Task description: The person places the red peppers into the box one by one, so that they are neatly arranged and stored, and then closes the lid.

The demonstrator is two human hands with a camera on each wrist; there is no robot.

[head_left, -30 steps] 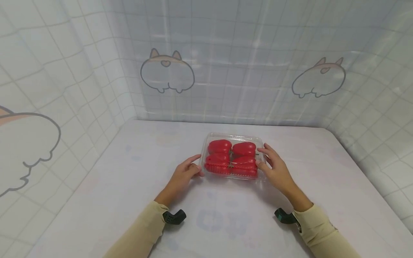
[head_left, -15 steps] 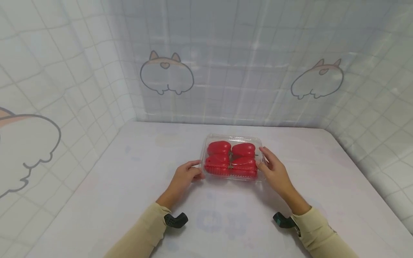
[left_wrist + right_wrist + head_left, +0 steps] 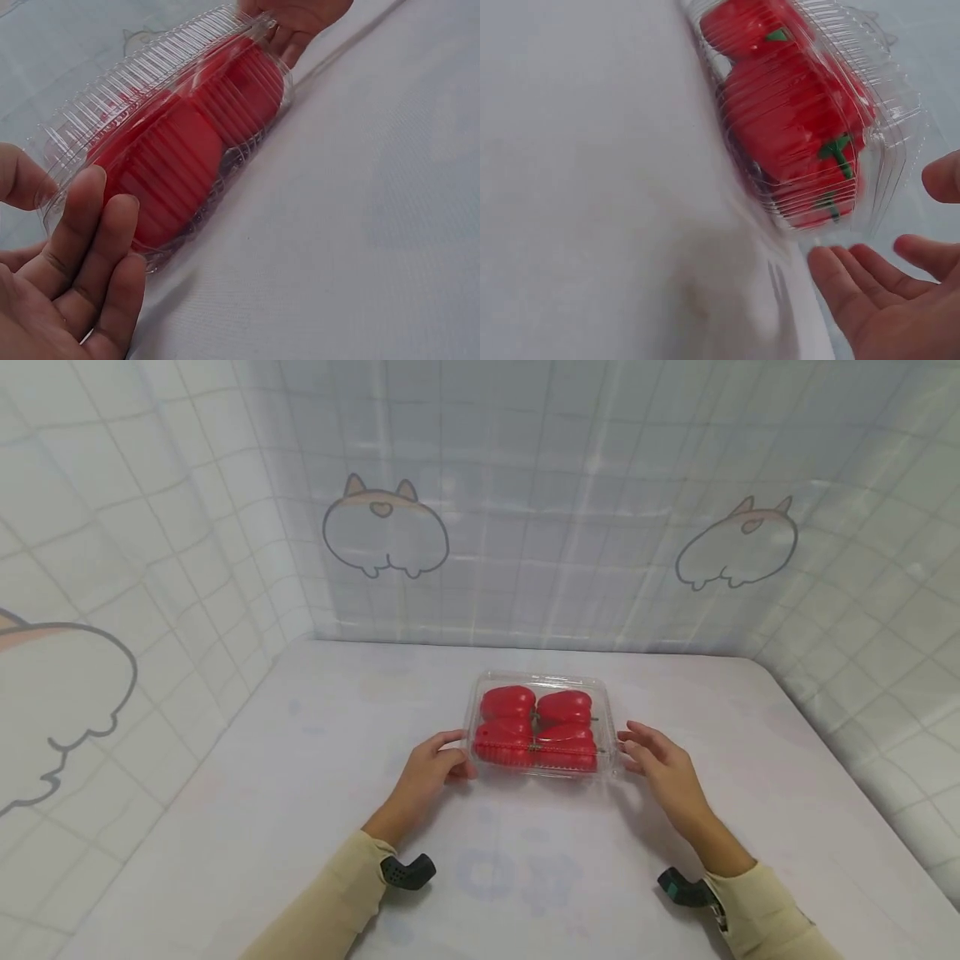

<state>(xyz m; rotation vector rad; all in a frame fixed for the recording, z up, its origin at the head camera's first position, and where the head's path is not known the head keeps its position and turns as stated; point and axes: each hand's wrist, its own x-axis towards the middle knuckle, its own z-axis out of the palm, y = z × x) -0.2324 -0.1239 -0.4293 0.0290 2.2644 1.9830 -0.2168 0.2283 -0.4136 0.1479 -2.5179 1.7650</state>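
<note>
A clear plastic clamshell box (image 3: 540,771) with a ribbed rim sits on the table, holding several glossy red bell peppers (image 3: 508,703). Green stems show on the peppers (image 3: 763,112) in the right wrist view. At the box's left end is my left hand (image 3: 427,768); one fingertip meets the corner of the rim in the left wrist view, and its other fingers (image 3: 116,232) lie loosely bent in front of the box wall. My right hand (image 3: 663,768) is just off the box's right end, fingers relaxed and slightly spread, a small gap showing in the right wrist view.
The table (image 3: 315,860) has a white cloth with faint prints. Behind it and at both sides rise white grid-patterned curtains (image 3: 525,527) with cartoon corgi drawings. Black devices (image 3: 408,872) are strapped at both wrists under beige sleeves (image 3: 330,893).
My right hand has let go of the box's right end and drawn back to the right and slightly toward me. My left hand and the box have hardly moved.
</note>
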